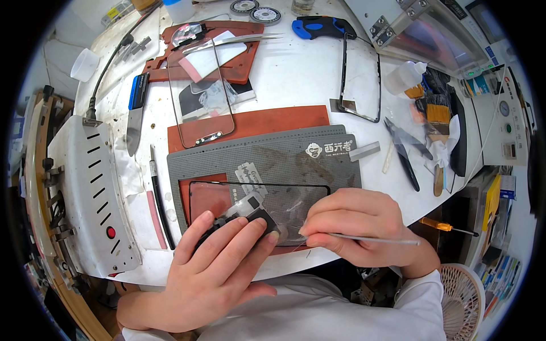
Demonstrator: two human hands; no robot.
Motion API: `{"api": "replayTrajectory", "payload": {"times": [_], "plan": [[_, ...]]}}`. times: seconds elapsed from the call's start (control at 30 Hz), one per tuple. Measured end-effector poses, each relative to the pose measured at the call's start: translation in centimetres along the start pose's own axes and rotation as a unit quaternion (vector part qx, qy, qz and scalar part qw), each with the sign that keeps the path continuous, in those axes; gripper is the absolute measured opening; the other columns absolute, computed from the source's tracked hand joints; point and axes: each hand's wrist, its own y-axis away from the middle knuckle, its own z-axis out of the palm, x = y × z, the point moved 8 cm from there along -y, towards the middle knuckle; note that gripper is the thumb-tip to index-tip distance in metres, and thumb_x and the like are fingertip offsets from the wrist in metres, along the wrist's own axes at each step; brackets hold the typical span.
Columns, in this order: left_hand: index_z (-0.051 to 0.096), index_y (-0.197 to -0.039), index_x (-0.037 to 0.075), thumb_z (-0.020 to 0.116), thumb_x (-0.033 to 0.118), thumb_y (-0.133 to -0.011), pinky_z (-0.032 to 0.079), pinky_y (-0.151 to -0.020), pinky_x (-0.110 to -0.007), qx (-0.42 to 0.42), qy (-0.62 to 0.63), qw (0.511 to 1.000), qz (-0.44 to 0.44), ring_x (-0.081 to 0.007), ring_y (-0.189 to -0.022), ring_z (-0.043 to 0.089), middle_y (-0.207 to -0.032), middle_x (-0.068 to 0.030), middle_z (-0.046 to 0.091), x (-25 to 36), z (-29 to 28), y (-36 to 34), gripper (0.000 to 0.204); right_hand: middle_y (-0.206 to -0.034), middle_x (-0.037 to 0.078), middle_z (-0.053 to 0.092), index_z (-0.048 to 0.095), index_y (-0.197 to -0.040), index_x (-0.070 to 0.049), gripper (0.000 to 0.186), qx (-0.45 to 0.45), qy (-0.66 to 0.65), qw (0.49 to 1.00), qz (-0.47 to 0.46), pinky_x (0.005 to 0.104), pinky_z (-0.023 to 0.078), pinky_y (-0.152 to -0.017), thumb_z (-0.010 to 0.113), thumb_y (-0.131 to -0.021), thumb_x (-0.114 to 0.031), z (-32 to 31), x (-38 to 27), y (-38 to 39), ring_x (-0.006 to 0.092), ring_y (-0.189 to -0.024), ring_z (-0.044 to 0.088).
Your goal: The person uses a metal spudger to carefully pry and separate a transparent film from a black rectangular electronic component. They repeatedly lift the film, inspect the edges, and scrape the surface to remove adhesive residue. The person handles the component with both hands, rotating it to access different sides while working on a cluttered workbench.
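Observation:
My left hand holds down a small black-and-silver block-like piece, its fingers spread over the top; most of the piece is hidden beneath them. Under it lies a clear screen panel with a thin black border, resting on a grey perforated mat. On the right, my right hand pinches a slim metal tool, whose shaft sticks out behind the hand. The tool's tip is by the panel's right part, close to my fingertips, too fine to make out clearly.
Red mats lie beyond. A clear phone-shaped panel, a black frame, a blue-handled knife and black pliers lie around. A white metal machine stands left; a clear-lidded machine is back right.

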Motion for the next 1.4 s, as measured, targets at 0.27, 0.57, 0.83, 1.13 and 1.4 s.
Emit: {"api": "replayTrajectory", "payload": {"times": [0.27, 0.57, 0.83, 1.13, 1.4], "plan": [[0.074, -0.135, 0.009, 0.066, 0.059, -0.092, 0.043, -0.117, -0.046, 0.023, 0.002, 1.0, 0.013, -0.0239, -0.127, 0.06, -0.142, -0.0082, 0.062, 0.3, 0.2, -0.2, 0.067, -0.098, 0.011, 0.072, 0.074, -0.104, -0.001, 0.02, 0.048, 0.043, 0.997, -0.029, 0.0346, 0.058, -0.065, 0.084, -0.087, -0.005, 0.5, -0.7, 1.1, 0.0268, -0.079, 0.072], [0.074, -0.133, 0.009, 0.062, 0.062, -0.095, 0.043, -0.115, -0.045, 0.017, -0.01, 1.0, 0.007, -0.0233, -0.126, 0.061, -0.141, -0.0081, 0.063, 0.4, 0.1, -0.2, 0.067, -0.093, 0.01, 0.076, 0.078, -0.098, -0.003, 0.011, 0.077, 0.053, 0.995, -0.032, 0.0296, 0.058, -0.062, 0.082, -0.092, -0.011, 0.6, -0.3, 1.5, 0.0237, -0.074, 0.074], [0.074, -0.134, 0.011, 0.058, 0.067, -0.097, 0.032, -0.12, -0.044, 0.011, -0.038, 0.999, -0.008, -0.0198, -0.124, 0.06, -0.141, -0.0067, 0.063, 0.8, 0.2, 0.0, 0.069, -0.092, 0.01, 0.075, 0.077, -0.098, -0.002, 0.009, 0.1, 0.061, 0.992, -0.034, 0.0302, 0.057, -0.061, 0.081, -0.092, -0.007, 0.8, -0.7, 1.7, 0.0233, -0.072, 0.073], [0.074, -0.134, 0.011, 0.057, 0.068, -0.096, 0.03, -0.121, -0.044, 0.017, -0.047, 0.999, -0.02, -0.0191, -0.125, 0.06, -0.141, -0.0066, 0.063, 1.0, 0.3, 0.1, 0.071, -0.091, 0.011, 0.074, 0.076, -0.098, -0.001, 0.008, 0.127, 0.083, 0.988, -0.032, 0.0311, 0.057, -0.058, 0.079, -0.093, -0.006, 1.1, -0.9, 2.1, 0.024, -0.071, 0.073], [0.072, -0.137, 0.007, 0.057, 0.075, -0.092, 0.025, -0.122, -0.05, 0.005, -0.054, 0.999, -0.003, -0.0264, -0.124, 0.06, -0.14, -0.0115, 0.061, 1.1, 0.4, 0.2, 0.082, -0.092, 0.011, 0.075, 0.076, -0.099, -0.001, 0.01, 0.121, 0.092, 0.988, -0.041, 0.0305, 0.057, -0.057, 0.08, -0.091, -0.005, 1.0, -1.3, 2.3, 0.0235, -0.07, 0.073]]}}
